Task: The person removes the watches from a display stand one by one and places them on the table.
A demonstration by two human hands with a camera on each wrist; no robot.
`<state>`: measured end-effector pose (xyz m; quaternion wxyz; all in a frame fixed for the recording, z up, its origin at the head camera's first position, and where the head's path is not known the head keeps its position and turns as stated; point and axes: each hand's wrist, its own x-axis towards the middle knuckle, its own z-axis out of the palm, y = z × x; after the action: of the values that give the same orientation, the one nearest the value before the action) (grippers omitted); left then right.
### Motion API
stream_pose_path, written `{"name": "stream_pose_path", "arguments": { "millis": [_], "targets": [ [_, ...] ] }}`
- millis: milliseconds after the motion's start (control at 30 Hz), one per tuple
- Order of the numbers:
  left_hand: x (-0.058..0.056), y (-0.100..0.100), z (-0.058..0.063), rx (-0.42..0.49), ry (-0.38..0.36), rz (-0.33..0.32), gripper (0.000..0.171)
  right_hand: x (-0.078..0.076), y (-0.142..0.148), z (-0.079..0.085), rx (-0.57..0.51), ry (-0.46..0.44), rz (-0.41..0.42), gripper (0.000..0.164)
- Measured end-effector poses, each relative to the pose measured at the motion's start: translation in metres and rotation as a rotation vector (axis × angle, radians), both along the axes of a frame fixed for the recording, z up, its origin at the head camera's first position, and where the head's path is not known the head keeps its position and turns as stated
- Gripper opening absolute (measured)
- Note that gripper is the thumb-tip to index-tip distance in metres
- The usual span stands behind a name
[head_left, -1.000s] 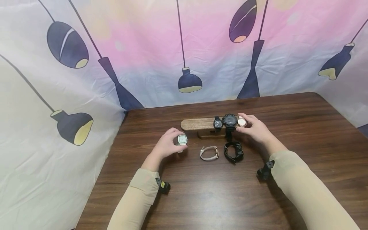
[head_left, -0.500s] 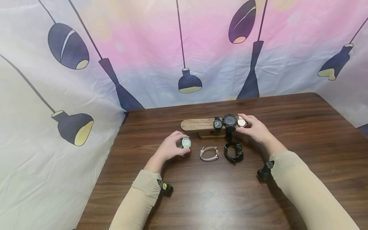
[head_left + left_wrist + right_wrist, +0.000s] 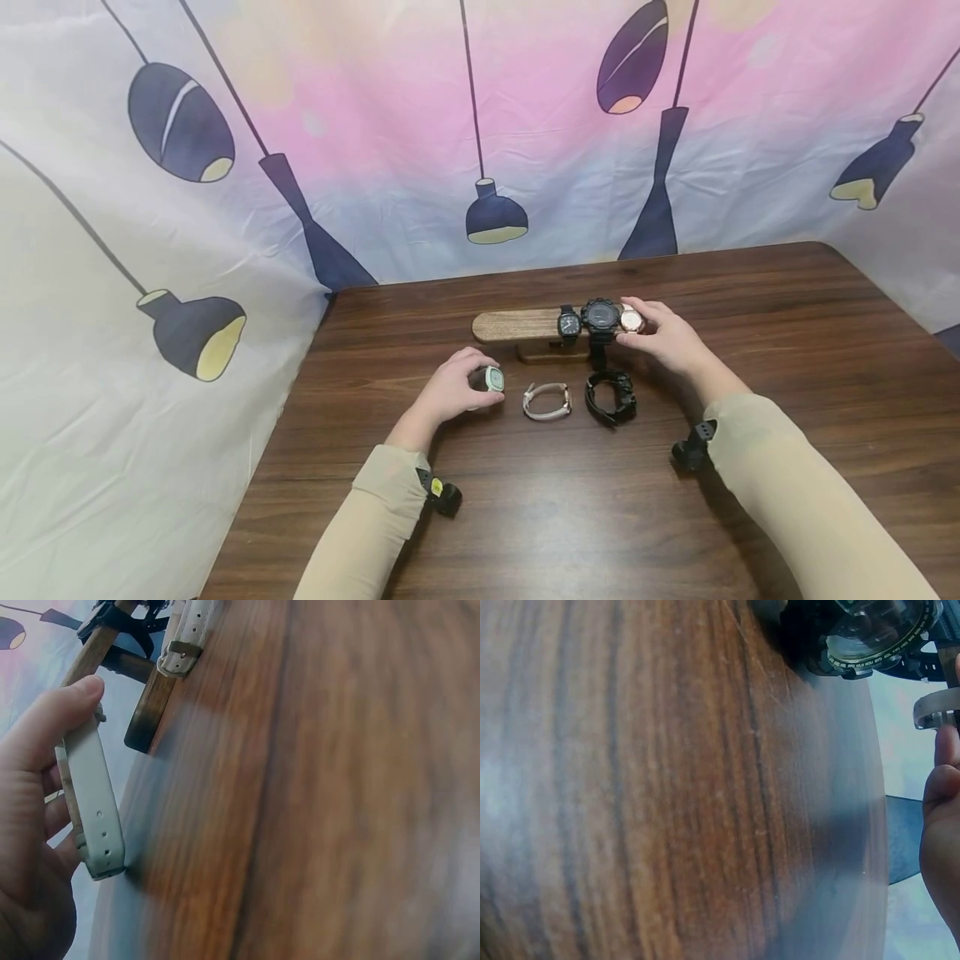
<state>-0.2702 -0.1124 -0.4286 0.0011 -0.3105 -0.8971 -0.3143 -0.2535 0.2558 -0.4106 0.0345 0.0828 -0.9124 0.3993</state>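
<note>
While right hand [image 3: 667,339] is gripping white-faced watch [image 3: 632,319] on wooden stand [image 3: 513,326], left hand [image 3: 448,390] is holding pale-green watch [image 3: 494,379] just nearside of the stand's bare left end.

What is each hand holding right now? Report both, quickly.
Left hand: holding the pale green watch, off the stand.
Right hand: gripping the white-faced watch at one end of the wooden stand.
</note>
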Motion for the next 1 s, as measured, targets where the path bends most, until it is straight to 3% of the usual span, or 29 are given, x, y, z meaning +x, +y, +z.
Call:
{"name": "stream_pose_path", "arguments": {
  "millis": [1000],
  "targets": [
    [-0.001, 0.006, -0.013, -0.037, -0.022, -0.076, 0.045, -0.001, 0.001, 0.0, 0.007, 0.001, 0.001, 0.072]
  ]
}}
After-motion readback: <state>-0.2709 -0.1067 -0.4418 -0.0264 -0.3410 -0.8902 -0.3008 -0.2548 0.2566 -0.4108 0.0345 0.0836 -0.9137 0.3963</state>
